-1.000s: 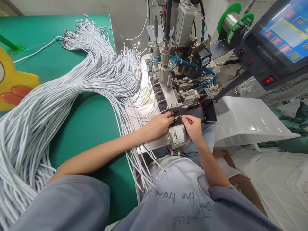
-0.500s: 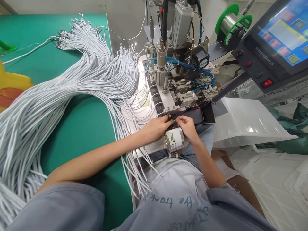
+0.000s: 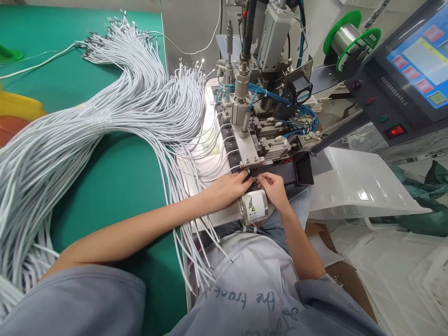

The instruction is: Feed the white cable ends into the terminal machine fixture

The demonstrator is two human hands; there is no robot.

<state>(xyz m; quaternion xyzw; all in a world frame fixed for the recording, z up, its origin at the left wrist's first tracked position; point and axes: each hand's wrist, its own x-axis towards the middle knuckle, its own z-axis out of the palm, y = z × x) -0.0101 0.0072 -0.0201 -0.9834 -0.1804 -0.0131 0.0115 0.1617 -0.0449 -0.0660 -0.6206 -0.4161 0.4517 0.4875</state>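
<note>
Head view: left hand (image 3: 229, 189) and right hand (image 3: 275, 186) meet fingertip to fingertip, both pinched shut on one white cable end (image 3: 252, 178) at the machine's front clamp (image 3: 252, 162), off the green bench's (image 3: 115, 186) right edge. The tip likely wants holding straight and level with the clamp, clear of the loose cable bundle (image 3: 105, 121).

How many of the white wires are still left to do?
Done: a few wires already lie across the black slots beside the machine. In hand: the left hand and right hand pinch one wire end at the machine's front edge. Left: most of it, a big bundle of white wires waits on the green table.
</note>
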